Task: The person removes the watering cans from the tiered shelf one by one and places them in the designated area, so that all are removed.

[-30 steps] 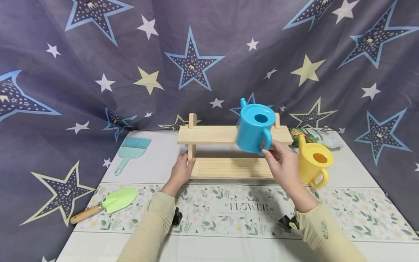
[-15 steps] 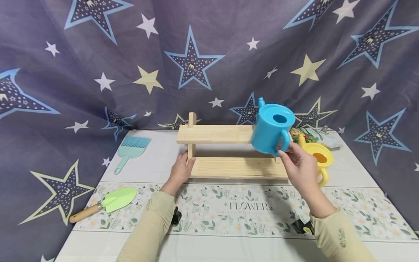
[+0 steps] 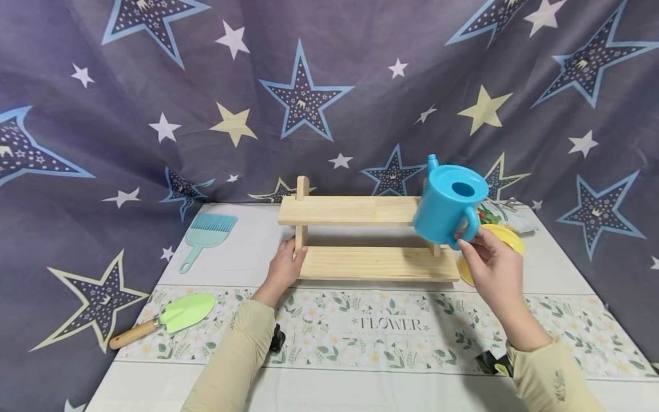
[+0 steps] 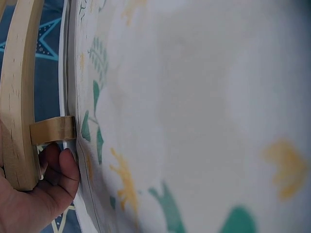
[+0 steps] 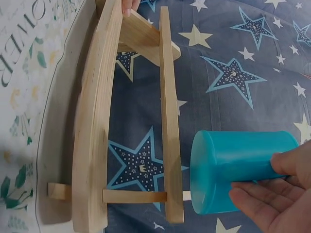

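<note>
My right hand (image 3: 496, 272) holds a blue watering can (image 3: 445, 203) by its handle, thumb and fingers pinching the handle's lower part. The can hangs raised in front of the right end of a two-tier wooden shelf (image 3: 340, 210), its spout pointing up and back. In the right wrist view, the can's flat base (image 5: 200, 172) faces the shelf's upper board. My left hand (image 3: 284, 266) grips the shelf's left end at the lower board, with fingers curled beside the board and a wooden support (image 4: 53, 129) in the left wrist view.
Behind my right hand stands a yellow watering can (image 3: 505, 233), mostly hidden. Printed packets (image 3: 517, 217) lie at the back right. A teal brush (image 3: 206, 232) and a green trowel (image 3: 187, 313) with a wooden handle lie on the left. A starry curtain (image 3: 360, 86) hangs behind.
My right hand has carried the blue watering can to the right along the upper board, covering more of the yellow can. My left hand stays at the shelf's left end.
</note>
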Tool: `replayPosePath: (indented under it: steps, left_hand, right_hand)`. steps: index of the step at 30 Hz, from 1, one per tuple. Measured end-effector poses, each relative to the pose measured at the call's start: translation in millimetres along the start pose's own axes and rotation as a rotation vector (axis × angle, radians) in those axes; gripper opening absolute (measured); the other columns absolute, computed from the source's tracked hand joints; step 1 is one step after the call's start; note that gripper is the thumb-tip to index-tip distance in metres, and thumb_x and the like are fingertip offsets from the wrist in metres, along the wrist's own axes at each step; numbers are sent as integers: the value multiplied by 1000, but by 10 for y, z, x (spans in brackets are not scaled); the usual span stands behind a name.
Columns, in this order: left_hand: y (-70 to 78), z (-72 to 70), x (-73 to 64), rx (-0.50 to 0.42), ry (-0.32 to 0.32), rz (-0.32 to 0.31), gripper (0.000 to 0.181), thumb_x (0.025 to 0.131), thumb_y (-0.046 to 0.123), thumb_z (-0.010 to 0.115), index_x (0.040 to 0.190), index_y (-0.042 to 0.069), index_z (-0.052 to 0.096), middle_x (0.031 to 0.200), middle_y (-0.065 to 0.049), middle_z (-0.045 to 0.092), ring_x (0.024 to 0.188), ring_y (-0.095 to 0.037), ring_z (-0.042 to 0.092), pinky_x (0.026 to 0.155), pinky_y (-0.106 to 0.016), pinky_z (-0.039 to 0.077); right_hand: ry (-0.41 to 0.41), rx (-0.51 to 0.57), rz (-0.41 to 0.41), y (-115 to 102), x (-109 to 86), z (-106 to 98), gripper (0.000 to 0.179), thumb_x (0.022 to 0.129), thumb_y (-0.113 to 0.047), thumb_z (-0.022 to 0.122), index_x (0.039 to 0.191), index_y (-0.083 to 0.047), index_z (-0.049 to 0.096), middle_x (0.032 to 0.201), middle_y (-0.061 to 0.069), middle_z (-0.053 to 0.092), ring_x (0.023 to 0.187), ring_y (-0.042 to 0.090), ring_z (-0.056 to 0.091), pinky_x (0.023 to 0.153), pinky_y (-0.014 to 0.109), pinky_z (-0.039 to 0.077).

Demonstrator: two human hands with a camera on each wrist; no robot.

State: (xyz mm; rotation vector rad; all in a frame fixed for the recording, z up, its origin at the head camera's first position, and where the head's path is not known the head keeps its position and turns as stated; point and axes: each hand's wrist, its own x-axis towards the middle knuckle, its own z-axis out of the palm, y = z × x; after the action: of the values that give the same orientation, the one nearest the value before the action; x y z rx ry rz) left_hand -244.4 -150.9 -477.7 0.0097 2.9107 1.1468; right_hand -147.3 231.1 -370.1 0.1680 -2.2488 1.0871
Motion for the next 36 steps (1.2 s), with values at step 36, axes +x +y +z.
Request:
replayPosePath:
  steps: [36]
  left_hand:
    - [15, -15, 3, -15, -11, -9, 56, 105, 36, 42, 153, 9, 31, 139, -19, 43, 128, -37, 46, 106, -53, 37]
  right_hand:
    - [138, -141, 85, 231, -105, -549, 28, 93, -10, 68, 118, 2, 67, 96, -2, 68, 84, -26, 50, 75, -1, 39]
